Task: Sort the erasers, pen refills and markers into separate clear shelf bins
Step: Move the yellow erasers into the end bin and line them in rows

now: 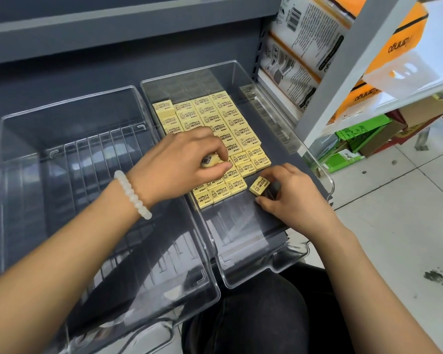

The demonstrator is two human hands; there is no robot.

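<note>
A clear bin (315, 159) on the right holds several yellow erasers (221, 116) laid flat in tight rows. My left hand (182, 164) reaches into the bin over the rows and grips an eraser (210, 160) between thumb and fingers. My right hand (289, 198) rests at the bin's near right and pinches a tilted yellow eraser (259, 185) beside the last row. No pen refills or markers are in view.
A second clear bin (69, 116) with ribbed dividers stands to the left, with nothing in it. Both sit on a dark grey shelf (87, 70). Orange and white packages (304, 47) and a white shelf frame (343, 72) stand at right above a tiled floor (407, 213).
</note>
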